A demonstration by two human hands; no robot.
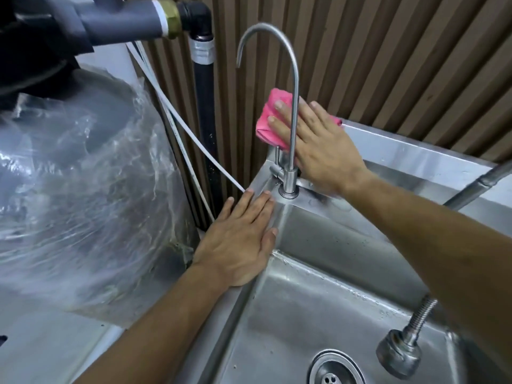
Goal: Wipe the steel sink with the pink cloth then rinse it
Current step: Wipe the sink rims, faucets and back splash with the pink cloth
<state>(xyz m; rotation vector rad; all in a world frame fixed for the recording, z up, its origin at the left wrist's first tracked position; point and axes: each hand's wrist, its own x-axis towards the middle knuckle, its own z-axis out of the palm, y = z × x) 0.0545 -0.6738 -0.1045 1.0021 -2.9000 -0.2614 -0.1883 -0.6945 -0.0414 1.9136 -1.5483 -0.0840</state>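
The steel sink (318,309) fills the lower right, its basin wet and its drain (333,371) at the bottom edge. My right hand (318,145) presses the pink cloth (270,117) flat against the sink's back corner, just behind the thin gooseneck faucet (291,112). The cloth shows under my fingers and a little beyond them to the left. My left hand (241,242) lies flat, fingers together, on the sink's left rim beside the faucet base, holding nothing.
A spray head on a flexible steel hose (401,353) hangs over the basin at lower right. A large tank wrapped in clear plastic (83,189) stands left of the sink. Black and grey pipes and a white tube (194,145) run along the slatted wall (388,51).
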